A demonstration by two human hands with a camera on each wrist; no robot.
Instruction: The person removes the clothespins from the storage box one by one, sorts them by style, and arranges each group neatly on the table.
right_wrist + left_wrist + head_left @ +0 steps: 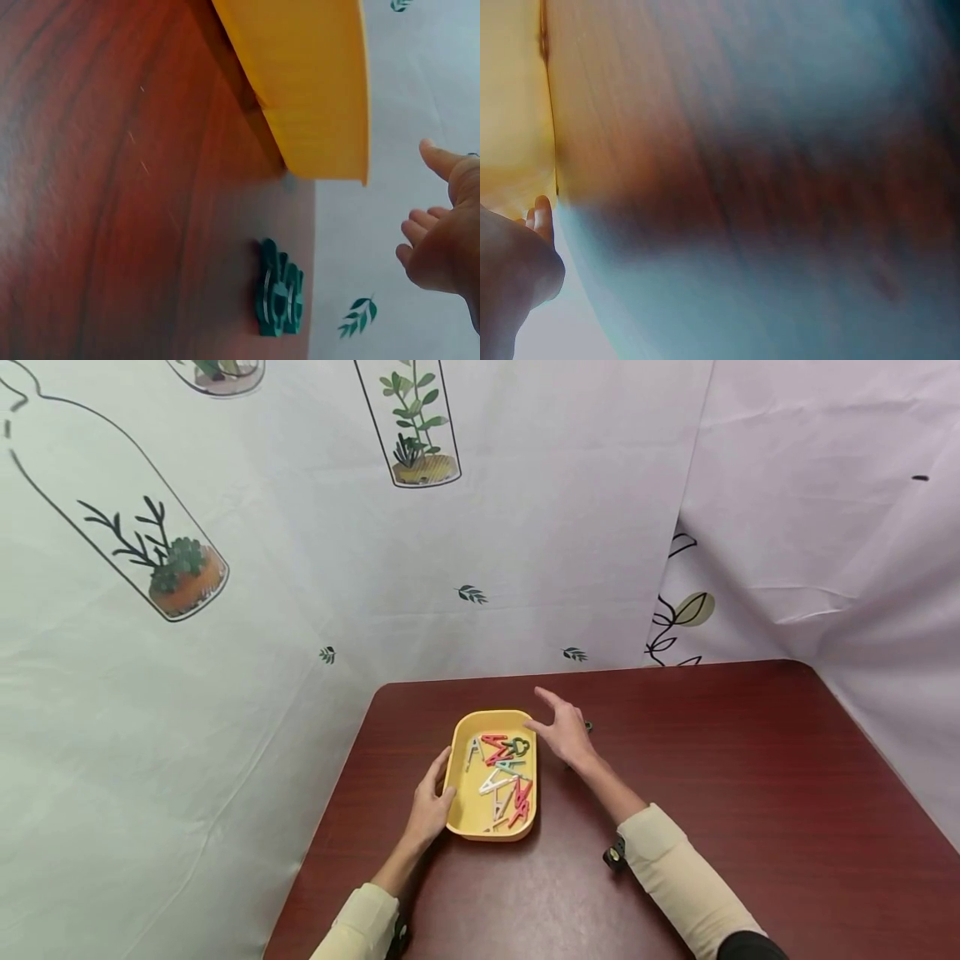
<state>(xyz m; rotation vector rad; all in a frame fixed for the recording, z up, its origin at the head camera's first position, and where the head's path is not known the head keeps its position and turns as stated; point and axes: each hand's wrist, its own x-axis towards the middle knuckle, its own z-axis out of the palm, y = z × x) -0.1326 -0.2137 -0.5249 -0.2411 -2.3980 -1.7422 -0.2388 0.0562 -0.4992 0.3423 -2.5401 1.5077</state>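
A yellow plastic tray holds several clothespins in red, white, teal and beige, plus a dark green clip near its far right corner. Along the tray's left side lies my left hand, fingers straight against the outer wall and thumb at the rim. My right hand hovers by the far right corner, thumb and fingers spread with nothing between them. Beyond and below it, dark green clips lie on the table; in the head view only a bit of green shows past the hand.
The dark red wooden table has its far edge against a pale cloth backdrop printed with plants in jars. A dark wrist device hangs under the right sleeve. Table surface extends right of the tray.
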